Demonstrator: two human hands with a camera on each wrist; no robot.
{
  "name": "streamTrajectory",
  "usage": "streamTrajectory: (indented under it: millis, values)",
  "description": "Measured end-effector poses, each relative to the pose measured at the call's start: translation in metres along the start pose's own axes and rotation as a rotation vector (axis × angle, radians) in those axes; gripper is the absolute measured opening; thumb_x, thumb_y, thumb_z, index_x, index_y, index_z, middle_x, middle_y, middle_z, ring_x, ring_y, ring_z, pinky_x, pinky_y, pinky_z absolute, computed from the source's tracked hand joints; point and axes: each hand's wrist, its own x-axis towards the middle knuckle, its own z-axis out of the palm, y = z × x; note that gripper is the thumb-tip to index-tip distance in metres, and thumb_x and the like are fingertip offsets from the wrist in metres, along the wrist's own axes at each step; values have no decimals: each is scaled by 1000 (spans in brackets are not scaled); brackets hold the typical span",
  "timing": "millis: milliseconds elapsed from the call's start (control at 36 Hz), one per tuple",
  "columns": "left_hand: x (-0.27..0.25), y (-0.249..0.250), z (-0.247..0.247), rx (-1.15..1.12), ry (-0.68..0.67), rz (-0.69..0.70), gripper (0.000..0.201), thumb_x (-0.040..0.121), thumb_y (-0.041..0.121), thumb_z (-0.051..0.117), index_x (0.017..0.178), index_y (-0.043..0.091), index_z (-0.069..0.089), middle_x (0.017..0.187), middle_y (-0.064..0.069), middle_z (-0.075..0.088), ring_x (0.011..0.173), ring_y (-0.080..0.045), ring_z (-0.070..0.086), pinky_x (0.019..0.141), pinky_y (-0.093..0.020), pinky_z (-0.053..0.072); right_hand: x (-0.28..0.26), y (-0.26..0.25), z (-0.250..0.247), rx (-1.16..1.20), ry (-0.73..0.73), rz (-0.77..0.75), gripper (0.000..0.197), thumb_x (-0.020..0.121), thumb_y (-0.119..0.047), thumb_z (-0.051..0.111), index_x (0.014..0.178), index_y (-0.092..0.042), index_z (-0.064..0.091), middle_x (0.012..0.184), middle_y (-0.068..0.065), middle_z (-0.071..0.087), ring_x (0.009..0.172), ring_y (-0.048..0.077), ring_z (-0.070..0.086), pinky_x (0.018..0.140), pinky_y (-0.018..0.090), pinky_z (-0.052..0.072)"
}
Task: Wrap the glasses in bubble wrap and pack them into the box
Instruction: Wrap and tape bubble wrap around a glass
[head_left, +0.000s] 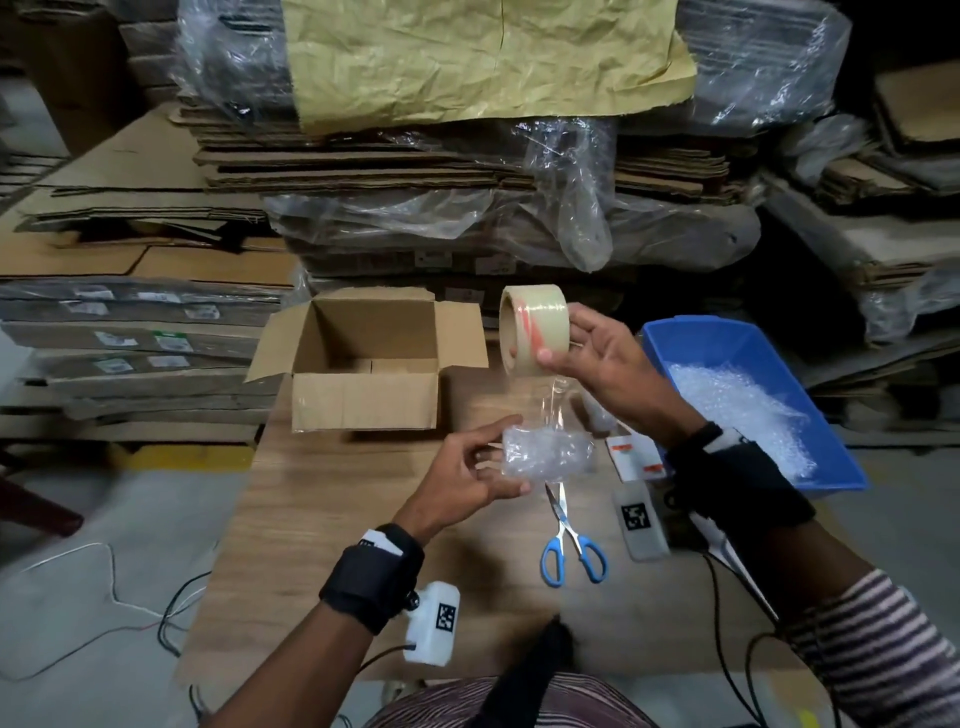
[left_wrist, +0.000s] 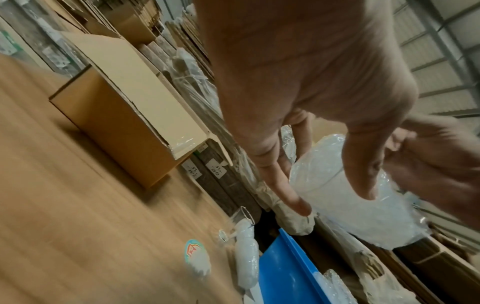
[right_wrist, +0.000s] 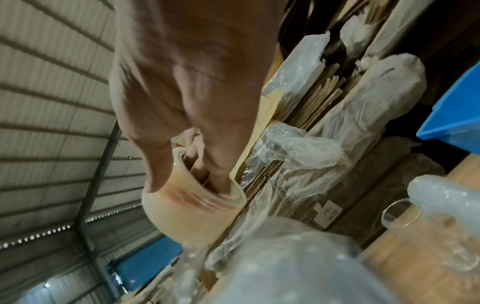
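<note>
One box (head_left: 363, 400), one tape roll (head_left: 535, 327), one scissors (head_left: 571, 540).

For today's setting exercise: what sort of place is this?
Probably a packing warehouse: stacks of flattened cardboard wrapped in plastic, an open box on the table, and a blue bin of bubble wrap.

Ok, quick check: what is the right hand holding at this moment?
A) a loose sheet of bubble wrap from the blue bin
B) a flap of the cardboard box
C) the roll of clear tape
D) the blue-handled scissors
C: the right hand grips the tape roll, with a strip of tape running down to the bubble-wrapped bundle in the left hand; the scissors lie untouched on the table.
</note>
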Motion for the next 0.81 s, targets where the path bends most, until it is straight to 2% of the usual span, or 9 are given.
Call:
streamTrajectory:
  millis: [56, 167, 306, 444, 500, 583, 667, 722, 806]
  values:
    - [-2, 5, 3, -12, -13, 13, 80, 72, -6, 88, 140, 23, 59, 132, -4, 69, 117, -33, 67, 95, -43, 59, 2, 4, -3, -15, 5, 9, 44, 95, 7, 61, 137, -2, 53, 123, 11, 71, 115, 24, 69, 96, 37, 58]
    - [-5, 9, -1, -50, 4, 30, 79, 71, -8, 88, 142, 11, 58, 137, -4, 66, 121, -27, 66, 92, -41, 61, 5, 13, -12, -33, 25, 28, 42, 94, -1, 66, 135, -3, 56, 125, 17, 70, 119, 36, 66, 99, 46, 56]
    - [-7, 12, -3, -50, -12, 48, 80, 69, -12, 86, 141, 7, 58, 139, -6, 65, 122, -22, 67, 92, -40, 60, 3, 28, -14, -30, 7, 101, 43, 92, -1, 68, 133, -4, 58, 124, 12, 72, 117, 27, 69, 92, 31, 58]
    - [-10, 15, -6, -59, -28, 47, 80, 68, -13, 87, 140, 6, 60, 138, -6, 66, 124, -24, 65, 92, -44, 60, -2, 50, -21, -29, -6, 193, 42, 92, -13, 72, 130, -4, 59, 121, 13, 74, 115, 27, 69, 100, 38, 56]
    - [-12, 16, -6, -69, -30, 45, 80, 67, -11, 88, 140, 3, 59, 137, -7, 66, 124, -26, 65, 92, -46, 60, -5, 58, -21, -1, -24, 235, 33, 94, -13, 70, 126, -6, 63, 120, 12, 74, 113, 25, 70, 99, 36, 56]
    - [-14, 15, -6, -86, -28, 46, 79, 65, -15, 87, 137, 5, 61, 133, -8, 69, 123, -28, 65, 89, -44, 61, -13, 71, -22, 10, -43, 342, 30, 98, -22, 67, 124, -7, 66, 120, 13, 74, 117, 28, 69, 105, 41, 53]
    - [-17, 14, -5, -92, -17, 48, 79, 64, -20, 86, 135, 8, 63, 132, -10, 69, 123, -28, 66, 87, -41, 62, -18, 82, -24, -79, -20, 431, 38, 95, -40, 70, 112, -6, 72, 107, 12, 77, 99, 26, 74, 94, 37, 56]
    - [-18, 13, -6, -85, -4, 55, 80, 64, -20, 85, 136, 5, 61, 134, -11, 68, 124, -28, 65, 88, -39, 61, -18, 83, -25, -281, 12, 460, 45, 89, -53, 72, 96, -8, 76, 89, 8, 79, 78, 15, 72, 80, 31, 55]
    - [-19, 12, -9, -63, -5, 60, 81, 64, -18, 86, 138, 5, 61, 136, -9, 67, 124, -28, 65, 90, -39, 61, -22, 79, -29, -710, 148, 324, 48, 85, -57, 74, 73, -10, 74, 64, -5, 70, 58, 6, 60, 64, 25, 49]
